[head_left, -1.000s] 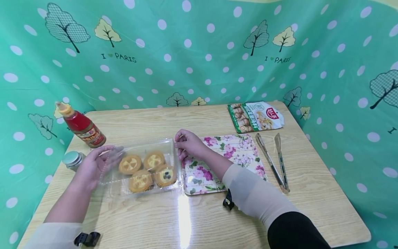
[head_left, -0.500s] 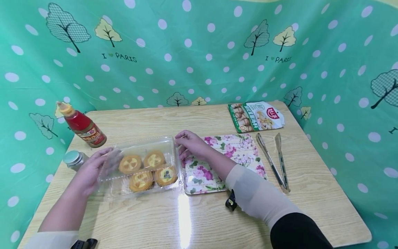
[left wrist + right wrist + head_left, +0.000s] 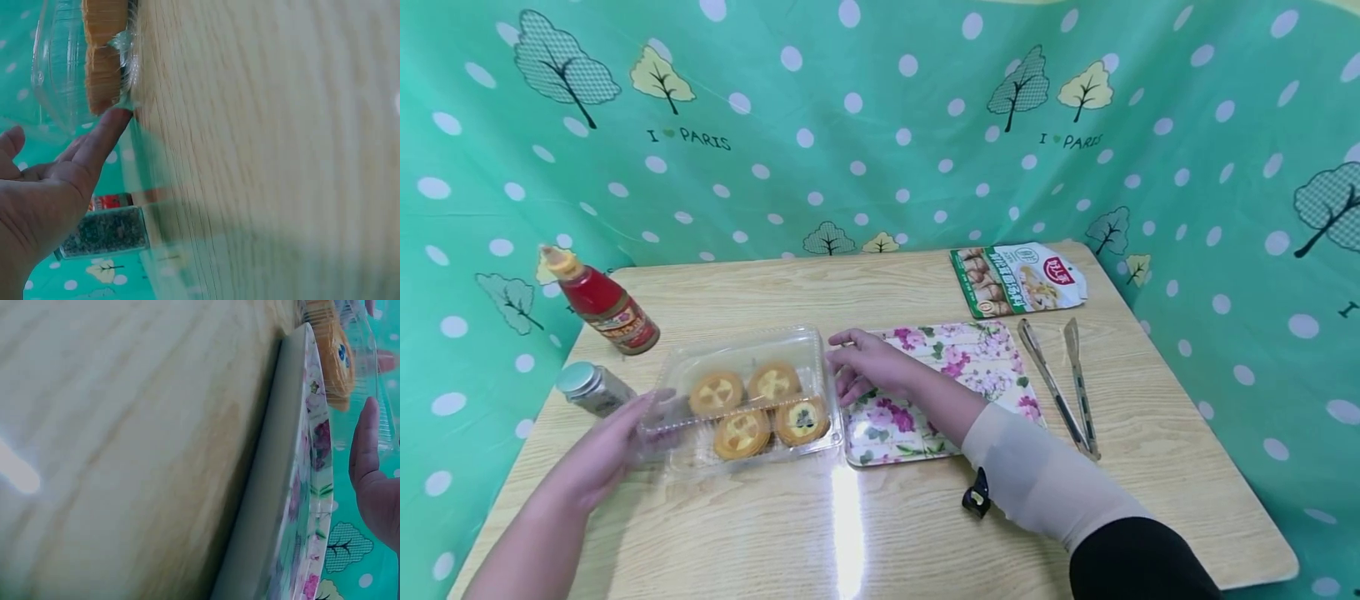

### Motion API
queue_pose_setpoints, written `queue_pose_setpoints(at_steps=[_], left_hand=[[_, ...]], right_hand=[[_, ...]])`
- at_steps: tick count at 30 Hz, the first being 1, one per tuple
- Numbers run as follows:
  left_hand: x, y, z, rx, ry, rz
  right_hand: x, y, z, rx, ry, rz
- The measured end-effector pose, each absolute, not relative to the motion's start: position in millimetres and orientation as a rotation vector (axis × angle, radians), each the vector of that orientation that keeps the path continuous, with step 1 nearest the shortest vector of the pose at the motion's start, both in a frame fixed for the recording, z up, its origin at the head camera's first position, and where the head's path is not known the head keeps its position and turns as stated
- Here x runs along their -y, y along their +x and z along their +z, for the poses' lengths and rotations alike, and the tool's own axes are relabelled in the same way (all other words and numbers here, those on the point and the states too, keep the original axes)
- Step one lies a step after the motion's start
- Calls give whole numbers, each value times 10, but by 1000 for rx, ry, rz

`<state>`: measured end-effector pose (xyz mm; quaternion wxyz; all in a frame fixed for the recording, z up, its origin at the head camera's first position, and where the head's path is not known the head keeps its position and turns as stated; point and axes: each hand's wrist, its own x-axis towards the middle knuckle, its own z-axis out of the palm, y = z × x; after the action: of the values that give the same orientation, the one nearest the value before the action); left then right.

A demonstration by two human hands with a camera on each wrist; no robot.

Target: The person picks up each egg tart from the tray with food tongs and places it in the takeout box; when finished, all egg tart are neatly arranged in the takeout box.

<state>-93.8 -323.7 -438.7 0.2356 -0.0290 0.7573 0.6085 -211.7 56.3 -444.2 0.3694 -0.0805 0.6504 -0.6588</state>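
Observation:
A clear plastic box (image 3: 741, 346) lies on the left half of the table with several round, golden egg tarts (image 3: 742, 434) inside, one with dark spots on top. My left hand (image 3: 613, 442) is at the box's left end; in the left wrist view its fingers (image 3: 103, 137) reach out fairly straight and a fingertip meets the box's low edge. Beside the right end is my right hand (image 3: 876, 362), above the left part of a floral tray (image 3: 970, 392). In the right wrist view its fingers (image 3: 367, 434) look extended near the box wall; contact is hard to tell.
Behind my left hand stand a small jar (image 3: 597, 389) with a pale green lid and a red sauce bottle (image 3: 610, 308) with a yellow cap. Metal tongs (image 3: 1067, 400) lie right of the tray. A food packet (image 3: 1018, 281) lies at the back right.
My left hand has drawn slightly down and toward me along the box's left end. The right hand's fingers have shifted slightly away from the box's upper right corner. The box hardly moves.

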Motion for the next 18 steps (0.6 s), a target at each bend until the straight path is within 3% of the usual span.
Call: queue_pose_setpoints(at_steps=[18], left_hand=[[3341, -647, -4419, -1781, 161, 1628]], right_hand=[[-758, -1655, -4433, -1573, -296, -1564]])
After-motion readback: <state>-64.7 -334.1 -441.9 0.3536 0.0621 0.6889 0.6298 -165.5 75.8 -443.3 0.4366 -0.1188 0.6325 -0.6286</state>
